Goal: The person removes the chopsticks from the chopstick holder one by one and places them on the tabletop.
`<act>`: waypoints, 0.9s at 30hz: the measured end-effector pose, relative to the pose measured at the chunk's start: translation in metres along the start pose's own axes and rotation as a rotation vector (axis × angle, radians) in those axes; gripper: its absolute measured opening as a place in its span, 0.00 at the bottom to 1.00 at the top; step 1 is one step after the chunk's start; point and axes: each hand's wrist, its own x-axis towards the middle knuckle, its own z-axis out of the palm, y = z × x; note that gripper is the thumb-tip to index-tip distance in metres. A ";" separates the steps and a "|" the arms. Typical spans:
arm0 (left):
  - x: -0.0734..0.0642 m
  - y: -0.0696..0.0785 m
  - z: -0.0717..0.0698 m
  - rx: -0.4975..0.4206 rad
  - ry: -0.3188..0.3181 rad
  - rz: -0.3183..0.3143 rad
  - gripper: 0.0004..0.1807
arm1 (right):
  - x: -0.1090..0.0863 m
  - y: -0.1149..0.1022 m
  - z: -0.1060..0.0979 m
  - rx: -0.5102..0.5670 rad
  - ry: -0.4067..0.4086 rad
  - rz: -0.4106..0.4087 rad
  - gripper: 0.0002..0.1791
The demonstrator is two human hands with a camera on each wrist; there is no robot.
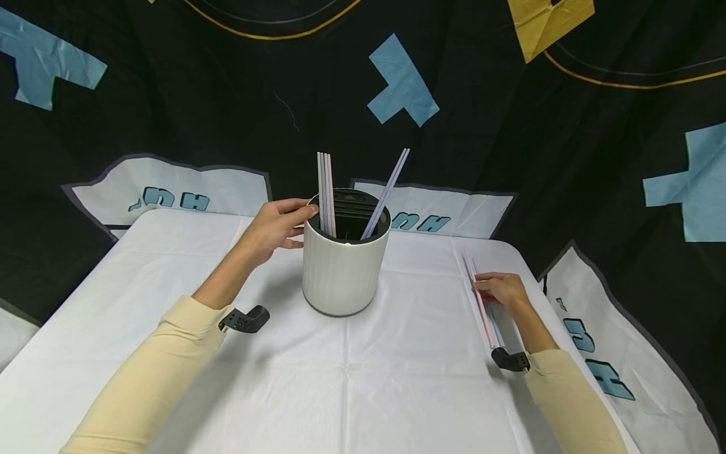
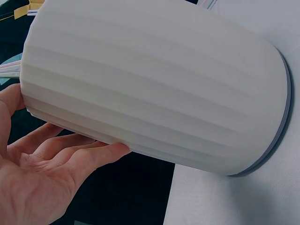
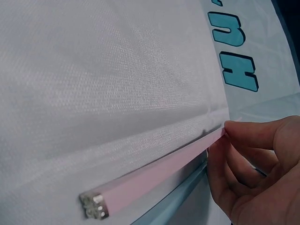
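A white ribbed utensil holder (image 1: pixel 340 277) with a black inside stands upright on the table. My left hand (image 1: pixel 278 227) holds it by its left side near the rim; in the left wrist view, the fingers of that hand (image 2: pixel 51 164) lie against the ribbed wall (image 2: pixel 154 89). Several pastel chopsticks (image 1: pixel 326 189) stand in the holder, and a lilac pair (image 1: pixel 388 189) leans to the right in it. On the right, my right hand (image 1: pixel 501 290) pinches a pink chopstick (image 3: pixel 159 173) between thumb and fingers. A light blue chopstick (image 3: pixel 173 199) lies beside it.
A white cloth (image 1: pixel 295 391) with a few creases covers the table. Behind it hangs a black backdrop (image 1: pixel 255 101) with blue and yellow shapes. The table's right edge runs close by my right forearm.
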 end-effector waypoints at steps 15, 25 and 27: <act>-0.001 0.000 0.000 -0.001 -0.004 0.008 0.33 | -0.005 0.001 -0.002 -0.079 0.040 0.038 0.23; 0.000 0.001 -0.001 0.012 -0.004 0.013 0.33 | -0.014 -0.057 -0.002 -0.061 0.026 -0.097 0.24; 0.000 0.001 -0.001 0.013 -0.008 0.014 0.33 | -0.019 -0.077 0.002 -0.051 0.006 -0.110 0.25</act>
